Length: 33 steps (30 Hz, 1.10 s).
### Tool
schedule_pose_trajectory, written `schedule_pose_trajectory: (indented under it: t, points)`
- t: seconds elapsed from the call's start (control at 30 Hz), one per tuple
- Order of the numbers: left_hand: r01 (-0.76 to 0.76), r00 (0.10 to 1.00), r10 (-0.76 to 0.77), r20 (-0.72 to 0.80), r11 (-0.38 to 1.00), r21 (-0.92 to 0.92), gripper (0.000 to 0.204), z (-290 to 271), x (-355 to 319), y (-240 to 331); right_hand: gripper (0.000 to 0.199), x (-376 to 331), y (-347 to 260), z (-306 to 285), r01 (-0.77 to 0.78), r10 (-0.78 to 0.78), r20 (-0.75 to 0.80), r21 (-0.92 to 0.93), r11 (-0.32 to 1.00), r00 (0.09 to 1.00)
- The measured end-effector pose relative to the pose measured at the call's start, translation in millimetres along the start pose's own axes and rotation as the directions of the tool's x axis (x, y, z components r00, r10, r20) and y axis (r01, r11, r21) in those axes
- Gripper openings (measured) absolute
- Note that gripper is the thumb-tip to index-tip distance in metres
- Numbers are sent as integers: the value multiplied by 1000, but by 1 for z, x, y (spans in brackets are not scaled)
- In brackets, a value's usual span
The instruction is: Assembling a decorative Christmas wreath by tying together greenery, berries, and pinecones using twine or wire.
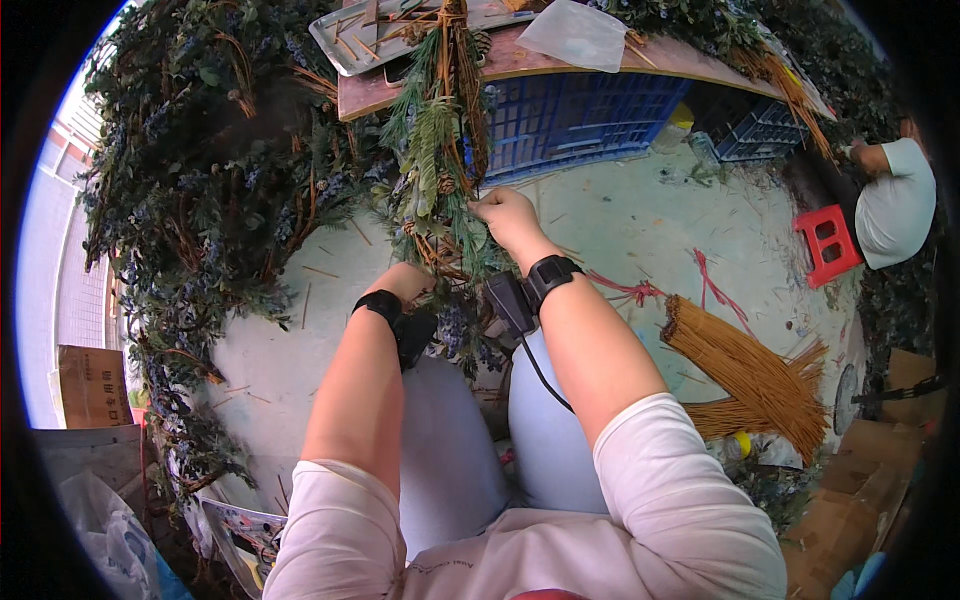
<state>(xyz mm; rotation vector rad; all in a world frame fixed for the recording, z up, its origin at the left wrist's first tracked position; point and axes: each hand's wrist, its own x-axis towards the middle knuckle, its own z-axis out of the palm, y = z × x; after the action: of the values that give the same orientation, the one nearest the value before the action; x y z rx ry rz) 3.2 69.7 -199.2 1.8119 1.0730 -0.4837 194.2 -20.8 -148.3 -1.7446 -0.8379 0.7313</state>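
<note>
An artificial greenery garland (430, 170) hangs down over the table's front edge in front of me. It mixes fern-like leaves, pine needles, pine cones and brown vine twigs, and its lower end reaches between my knees. At its right side my right hand (508, 218) is closed, thumb and fingertips pinching the edge of the foliage. Lower down on the left, my left hand (408, 282) is curled with its fingertips at the garland's twigs; exactly which stem it grips is hidden. Both wrists wear black straps with small devices, and a cable runs from the right one.
A metal tray (350, 50) with cut sticks and a plastic bag (572, 36) lie on the table (370, 93). Blue crates (580, 115) stand beneath. Piled greenery (220, 180) fills the left. A bundle of brown twigs (745, 365), a red stool (829, 246) and another person (895, 205) are at right.
</note>
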Motion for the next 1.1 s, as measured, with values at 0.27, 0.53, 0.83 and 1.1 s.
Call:
schedule_pose_trajectory:
  t: [0.27,0.53,0.83,1.1]
  points:
    - [103,990,-74,-121,961,255,36,12,-5,23,21,-3,2,6,63,-62,-13,20,998,998]
    - [-237,938,347,-27,692,682,27,4,25,16,24,4,-11,-8,42,-46,-39,-98,994,998]
    - [181,910,-93,-404,966,186,25,30,33,-8,33,-3,-1,13,-124,113,168,58,991,979]
    - [-77,937,155,-312,965,249,27,19,-2,28,43,-1,0,0,-181,171,147,64,981,974]
